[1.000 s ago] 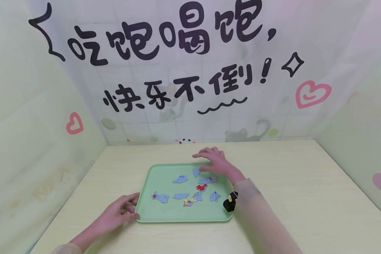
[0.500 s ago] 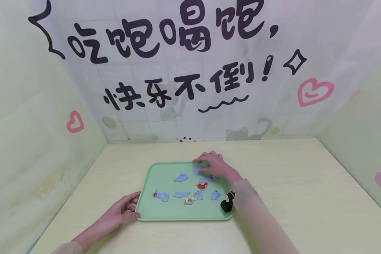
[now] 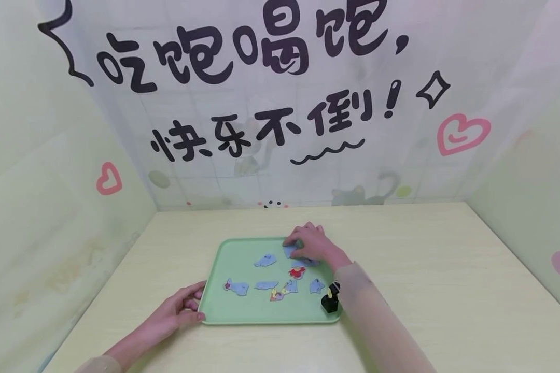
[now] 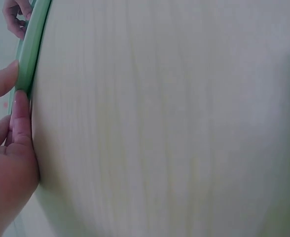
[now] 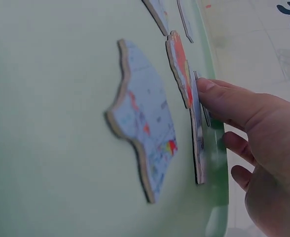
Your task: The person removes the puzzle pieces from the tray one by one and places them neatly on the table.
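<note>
Head view shows the right hand (image 3: pixel 311 242) down at the far edge of the tray (image 3: pixel 233 313), lower and narrower than a second ago, when its fingers were more spread and raised. Forefinger and thumb now stand on either side of a small blue piece (image 3: pixel 288 252), which lies flat just inside the tray's far rim, right of its middle. The gap between the fingertips is small, but whether they pinch the piece yet I cannot tell; the right wrist view hides the forefinger behind the thumb. As I judge it, the work has passed from reaching to taking hold of this one piece.

The left hand (image 3: pixel 175 310) has not moved: its thumb and forefinger are set apart, touching the tray at its near left corner and left rim, and seem to steady it rather than clasp it.

The other pieces lie inside the tray. A long piece (image 3: pixel 302 263) and a red piece (image 3: pixel 296 273) sit right of the tray's middle, partly beneath the right hand's reach, so a careless lift could nudge them. A pale piece (image 3: pixel 265 260) lies toward the tray's far side. Nearer its front are a flowered piece (image 3: pixel 238 288), a strip (image 3: pixel 266 285), a yellow piece (image 3: pixel 276 296) and a notched piece (image 3: pixel 316 286).
</note>
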A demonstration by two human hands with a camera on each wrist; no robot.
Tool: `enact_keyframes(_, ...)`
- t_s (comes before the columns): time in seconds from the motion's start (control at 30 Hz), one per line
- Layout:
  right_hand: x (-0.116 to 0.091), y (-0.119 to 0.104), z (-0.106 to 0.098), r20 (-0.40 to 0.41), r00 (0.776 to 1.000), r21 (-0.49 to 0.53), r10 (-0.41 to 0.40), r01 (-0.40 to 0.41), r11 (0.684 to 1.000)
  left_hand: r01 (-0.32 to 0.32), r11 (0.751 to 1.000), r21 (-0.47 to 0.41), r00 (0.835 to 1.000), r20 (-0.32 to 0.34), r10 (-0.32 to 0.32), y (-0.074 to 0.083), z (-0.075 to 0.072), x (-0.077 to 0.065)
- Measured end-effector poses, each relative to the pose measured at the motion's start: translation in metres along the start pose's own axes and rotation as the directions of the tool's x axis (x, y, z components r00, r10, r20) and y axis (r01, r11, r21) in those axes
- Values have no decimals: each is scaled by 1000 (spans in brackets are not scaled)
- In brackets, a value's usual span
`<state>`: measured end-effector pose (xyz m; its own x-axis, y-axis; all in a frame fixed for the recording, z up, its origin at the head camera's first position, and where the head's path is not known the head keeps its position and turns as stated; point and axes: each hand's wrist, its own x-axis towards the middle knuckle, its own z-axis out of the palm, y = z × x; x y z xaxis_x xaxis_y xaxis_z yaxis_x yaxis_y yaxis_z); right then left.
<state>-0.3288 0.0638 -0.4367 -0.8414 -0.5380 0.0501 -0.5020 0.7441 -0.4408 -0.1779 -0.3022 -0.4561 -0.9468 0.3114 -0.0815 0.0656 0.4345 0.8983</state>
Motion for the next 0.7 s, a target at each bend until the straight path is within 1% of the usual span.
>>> enact_keyframes(0.13,1,0,0,5,1000,-4,-2,2,1000,15,1000,-9,1000,-1,-15,1,-1,0)
enact_keyframes(0.37,2,3,1,10,1000,-10,-21,21,1000,24,1000,-11,1000,1,-24,1,-1,1)
enact_keyframes(0.53,1,4,1,14,999,11,-29,29,1000,11,1000,-10,1000,4,-11,0,-1,0)
enact_keyframes(0.7,0,5,-1,7,1000,55,-28,28,998,5,1000,-18,1000,7,-5,-1,-1,-1)
